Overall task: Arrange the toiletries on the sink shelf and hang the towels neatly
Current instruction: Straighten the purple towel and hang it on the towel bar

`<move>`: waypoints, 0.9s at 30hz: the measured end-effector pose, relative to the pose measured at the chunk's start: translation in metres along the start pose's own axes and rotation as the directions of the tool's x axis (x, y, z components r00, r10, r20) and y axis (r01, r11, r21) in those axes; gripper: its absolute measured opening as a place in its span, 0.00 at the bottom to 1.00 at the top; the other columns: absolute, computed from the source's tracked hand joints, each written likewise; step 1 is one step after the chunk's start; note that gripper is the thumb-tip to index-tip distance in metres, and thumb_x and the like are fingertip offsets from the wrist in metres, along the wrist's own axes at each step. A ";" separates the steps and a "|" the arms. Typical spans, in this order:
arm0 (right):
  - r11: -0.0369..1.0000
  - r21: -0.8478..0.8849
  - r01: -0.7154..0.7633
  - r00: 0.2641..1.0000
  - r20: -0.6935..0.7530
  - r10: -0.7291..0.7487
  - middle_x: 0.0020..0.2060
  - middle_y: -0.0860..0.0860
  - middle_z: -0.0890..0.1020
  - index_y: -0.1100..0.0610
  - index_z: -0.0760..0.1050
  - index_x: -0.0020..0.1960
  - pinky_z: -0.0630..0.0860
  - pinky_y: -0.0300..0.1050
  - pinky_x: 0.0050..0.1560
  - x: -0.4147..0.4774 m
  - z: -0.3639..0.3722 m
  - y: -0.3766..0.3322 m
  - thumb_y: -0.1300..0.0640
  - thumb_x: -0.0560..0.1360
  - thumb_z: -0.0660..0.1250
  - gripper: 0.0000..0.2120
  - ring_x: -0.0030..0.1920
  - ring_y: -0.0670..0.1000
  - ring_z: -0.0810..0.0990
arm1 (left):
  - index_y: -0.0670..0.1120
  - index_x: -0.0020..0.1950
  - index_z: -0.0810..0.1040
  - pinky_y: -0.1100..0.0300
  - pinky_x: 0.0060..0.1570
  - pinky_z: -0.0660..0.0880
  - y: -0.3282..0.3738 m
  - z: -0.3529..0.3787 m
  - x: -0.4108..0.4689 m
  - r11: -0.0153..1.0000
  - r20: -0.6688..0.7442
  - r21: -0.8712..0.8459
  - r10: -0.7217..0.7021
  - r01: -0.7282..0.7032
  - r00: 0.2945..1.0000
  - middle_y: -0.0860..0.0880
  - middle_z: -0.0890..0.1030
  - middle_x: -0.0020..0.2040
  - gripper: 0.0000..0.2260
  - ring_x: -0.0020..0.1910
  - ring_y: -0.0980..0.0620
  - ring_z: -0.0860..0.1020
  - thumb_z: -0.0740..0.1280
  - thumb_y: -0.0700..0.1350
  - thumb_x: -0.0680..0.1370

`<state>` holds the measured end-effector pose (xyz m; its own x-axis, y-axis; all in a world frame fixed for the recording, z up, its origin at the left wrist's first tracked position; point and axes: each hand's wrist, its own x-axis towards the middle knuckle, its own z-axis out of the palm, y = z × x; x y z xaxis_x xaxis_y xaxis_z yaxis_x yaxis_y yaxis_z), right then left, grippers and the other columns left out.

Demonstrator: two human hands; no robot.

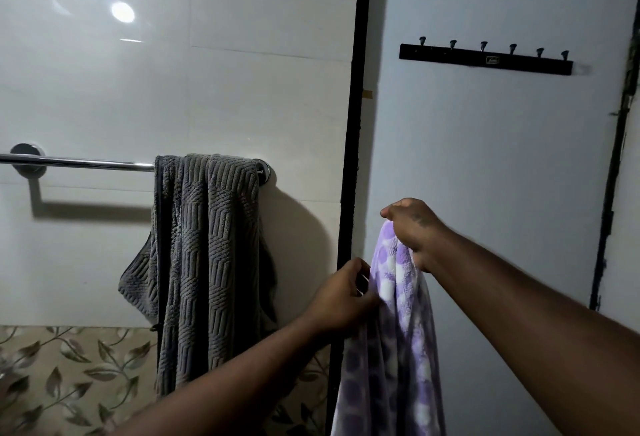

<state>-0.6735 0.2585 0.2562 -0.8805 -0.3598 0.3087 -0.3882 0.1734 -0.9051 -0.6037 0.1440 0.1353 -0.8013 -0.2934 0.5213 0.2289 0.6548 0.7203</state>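
Right hand (414,231) raised in front of the pale white door (502,175), grip curled tight round the bunched top end of the lilac-and-white polka-dot fleece towel (398,338). The towel hangs straight down from that fist, out of the bottom of the view, not on any rail or hook. Left hand (341,298) sits lower, at the towel's left edge, fingers bent in. They look to be pinching a fold, but the fingertips are partly hidden by the fabric, so this grip is less certain.

Grey ribbed-pattern towel (207,262) is draped over the right end of the chrome wall-mounted towel rail (86,162), uneven, one corner sagging out to the left. The rest of the rail is bare.

Black hook rack with six pegs (485,60) is fixed high on the door, well above both hands. A black door frame strip (349,141) runs between the glossy white wall tiles (173,71) and the door. Beige leaf-print tiles (69,373) lower left.
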 end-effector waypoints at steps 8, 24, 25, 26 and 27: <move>0.978 -0.181 0.100 0.948 -0.280 -0.149 0.35 0.50 0.80 0.55 0.75 0.40 0.74 0.46 0.44 0.010 -0.009 0.011 0.59 0.73 0.64 0.04 0.41 0.57 0.79 | 0.41 0.41 0.79 0.57 0.34 0.64 -0.013 -0.014 0.007 0.957 -0.197 0.256 -0.086 0.136 0.977 0.50 0.76 0.32 0.08 0.33 0.48 0.74 0.66 0.45 0.75; 0.774 -0.449 0.446 0.864 0.443 -0.241 0.25 0.47 0.76 0.54 0.77 0.32 0.70 0.45 0.37 -0.012 -0.019 0.021 0.48 0.69 0.70 0.13 0.30 0.48 0.74 | 0.45 0.42 0.77 0.60 0.35 0.69 0.019 -0.031 0.030 0.899 0.021 -0.438 -0.008 0.016 1.000 0.45 0.77 0.37 0.10 0.34 0.53 0.73 0.68 0.45 0.82; 0.809 -0.403 0.428 0.877 0.403 -0.263 0.25 0.47 0.74 0.54 0.76 0.30 0.69 0.45 0.36 -0.010 -0.017 0.023 0.48 0.70 0.70 0.14 0.30 0.48 0.72 | 0.44 0.43 0.75 0.62 0.32 0.67 0.018 -0.031 0.029 0.922 0.001 -0.387 0.016 -0.014 1.000 0.48 0.75 0.35 0.10 0.32 0.56 0.71 0.68 0.46 0.82; 0.845 -0.355 0.400 0.896 0.344 -0.279 0.24 0.47 0.73 0.54 0.75 0.28 0.69 0.45 0.35 -0.007 -0.017 0.024 0.50 0.70 0.70 0.14 0.29 0.48 0.71 | 0.43 0.43 0.74 0.62 0.31 0.66 0.016 -0.032 0.028 0.948 -0.009 -0.316 0.043 -0.043 0.999 0.50 0.74 0.35 0.11 0.32 0.58 0.69 0.68 0.48 0.82; 0.882 -0.301 0.363 0.919 0.270 -0.286 0.23 0.47 0.72 0.54 0.75 0.28 0.69 0.46 0.36 -0.005 -0.017 0.024 0.52 0.69 0.70 0.13 0.30 0.49 0.71 | 0.43 0.44 0.73 0.60 0.32 0.67 0.010 -0.033 0.026 0.973 -0.012 -0.221 0.067 -0.068 0.998 0.51 0.73 0.35 0.14 0.32 0.57 0.68 0.68 0.52 0.81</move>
<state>-0.6831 0.2803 0.2384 -0.6250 -0.6282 0.4634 -0.7435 0.2983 -0.5985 -0.6036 0.1198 0.1714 -0.7776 -0.2575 0.5736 0.3991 0.5027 0.7668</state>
